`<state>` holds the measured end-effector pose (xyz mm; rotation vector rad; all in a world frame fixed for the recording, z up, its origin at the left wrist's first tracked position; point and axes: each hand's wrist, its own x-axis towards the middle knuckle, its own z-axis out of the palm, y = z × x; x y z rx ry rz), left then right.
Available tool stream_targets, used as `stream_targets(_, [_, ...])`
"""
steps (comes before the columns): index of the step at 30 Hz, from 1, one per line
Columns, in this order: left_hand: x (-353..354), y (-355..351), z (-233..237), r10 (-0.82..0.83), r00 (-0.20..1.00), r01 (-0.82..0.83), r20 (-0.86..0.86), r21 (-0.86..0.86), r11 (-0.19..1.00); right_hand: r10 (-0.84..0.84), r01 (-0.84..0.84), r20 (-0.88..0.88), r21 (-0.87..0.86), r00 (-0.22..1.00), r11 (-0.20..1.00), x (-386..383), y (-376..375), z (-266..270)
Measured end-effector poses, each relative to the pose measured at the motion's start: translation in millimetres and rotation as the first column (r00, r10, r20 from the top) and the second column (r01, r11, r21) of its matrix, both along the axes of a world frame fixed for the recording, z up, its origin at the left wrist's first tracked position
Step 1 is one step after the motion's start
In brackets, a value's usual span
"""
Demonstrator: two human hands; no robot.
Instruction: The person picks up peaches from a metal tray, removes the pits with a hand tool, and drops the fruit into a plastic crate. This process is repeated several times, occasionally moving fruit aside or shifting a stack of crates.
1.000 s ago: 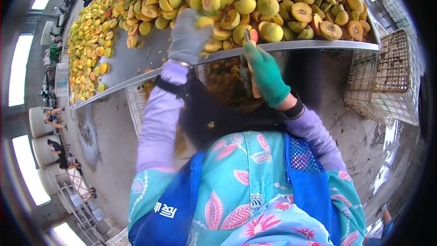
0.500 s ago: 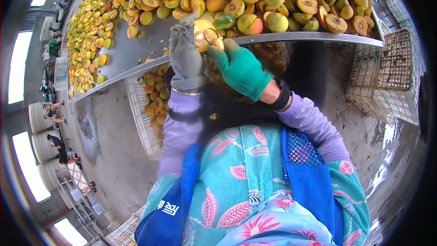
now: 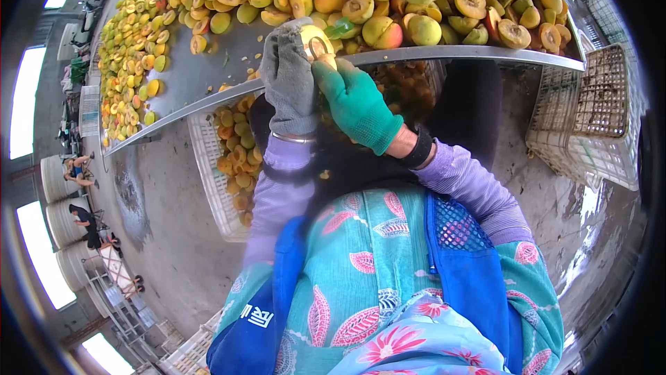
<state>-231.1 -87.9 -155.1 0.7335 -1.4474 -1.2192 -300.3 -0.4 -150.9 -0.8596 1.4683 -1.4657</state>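
Note:
My left hand [image 3: 288,77], in a grey glove, is closed around a yellow apricot half [image 3: 313,36] at the near edge of the metal table. The fruit's pale cut face shows, with a dark curved outline on it. My right hand [image 3: 357,101], in a green glove, has its thumb and fingers pinched together right against that face. I cannot tell what the green fingers grip. Just beyond the hands lie many cut and whole apricots [image 3: 380,31], with a green leaf [image 3: 340,29] among them.
The table's metal rim [image 3: 472,53] crosses in front of me. Below it stands a white crate [image 3: 211,174] of apricots. Stacked plastic crates [image 3: 583,118] are on the right. Two people [image 3: 83,219] sit far off at the left, near large pale tanks [image 3: 64,226].
Both hands have moved slightly, still together at the fruit. The apricot half's cut face and curved outline now show more plainly. The view has shifted a little.

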Motion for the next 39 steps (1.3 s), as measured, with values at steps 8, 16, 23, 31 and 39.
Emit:
stream_targets(8, [1, -7, 16, 0.214, 0.845, 0.111, 0.49, -0.553, 0.826, 0.119, -0.122, 0.375, -0.015, 0.919, 0.992, -4, -1, -1])
stream_targets(16, [44, -39, 81, 0.098, 0.835, 0.02, 0.541, -0.207, 0.978, 0.19, -0.178, 0.525, -0.074, 0.83, 0.981, -44, -8, 16])
stream_targets(23, [-1, -23, 36, -0.166, 0.926, 0.219, 0.34, -0.125, 0.968, 0.189, -0.176, 0.16, -0.092, 0.969, 0.98, -25, -5, 14])
stream_targets(31, [-17, -23, 37, -0.265, 0.919, 0.18, 0.293, 0.285, 0.942, 0.175, -0.266, 0.53, 0.099, 0.83, 0.959, -22, -7, 26])
stream_targets(39, [-20, -46, 33, -0.174, 0.843, 0.109, 0.508, 0.155, 0.982, 0.136, -0.2, 0.617, 0.034, 0.775, 0.979, -10, -17, 24])
